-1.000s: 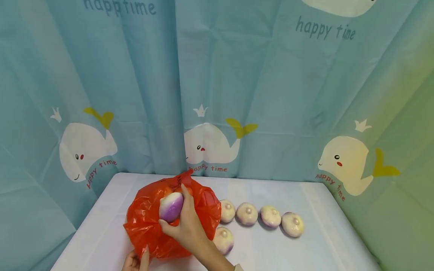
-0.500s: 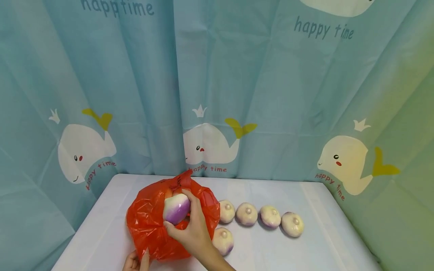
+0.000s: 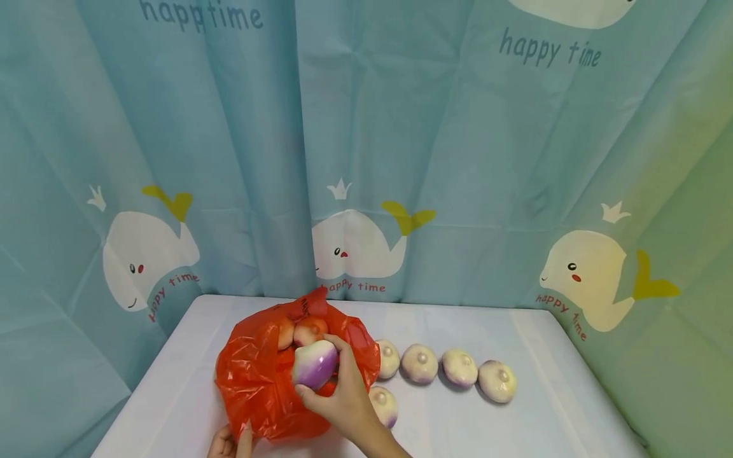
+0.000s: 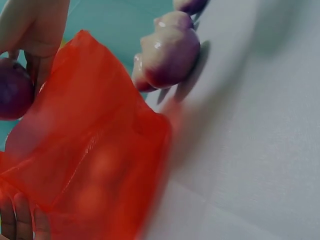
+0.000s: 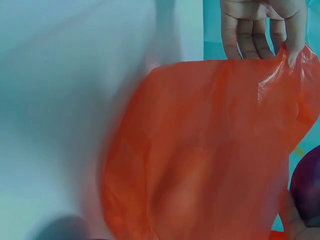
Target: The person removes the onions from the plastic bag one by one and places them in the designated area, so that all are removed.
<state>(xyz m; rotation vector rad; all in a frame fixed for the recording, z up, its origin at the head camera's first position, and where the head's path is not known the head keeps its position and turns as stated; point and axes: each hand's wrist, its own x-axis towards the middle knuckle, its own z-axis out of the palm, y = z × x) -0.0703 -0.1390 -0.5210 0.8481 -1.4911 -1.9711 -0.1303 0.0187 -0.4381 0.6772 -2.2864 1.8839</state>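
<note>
A crumpled red plastic bag (image 3: pixel 252 381) stands at the table's left, its mouth facing up. Two reddish rounded things (image 3: pixel 310 331) show inside it, tinted by the red plastic. My right hand (image 3: pixel 349 401) grips a glossy purple-and-white turnip (image 3: pixel 315 364) between thumb and fingers, over the bag's mouth. My left hand (image 3: pixel 230 443) pinches the bag's near rim; in the right wrist view the left hand (image 5: pixel 265 27) has its thumb over the plastic and its fingers behind. The left wrist view shows the held turnip (image 4: pixel 14 90) above the bag's edge.
Right of the bag, several similar turnips (image 3: pixel 420 364) form a row on the white table (image 3: pixel 458 432). One more turnip (image 3: pixel 385 406) lies nearer, partly hidden by the bag and right arm. A blue curtain (image 3: pixel 487 159) with whale prints hangs behind the table.
My right hand has moved right and slightly nearer with the turnip, uncovering the rounded things inside the bag. My left hand stays on the bag's rim.
</note>
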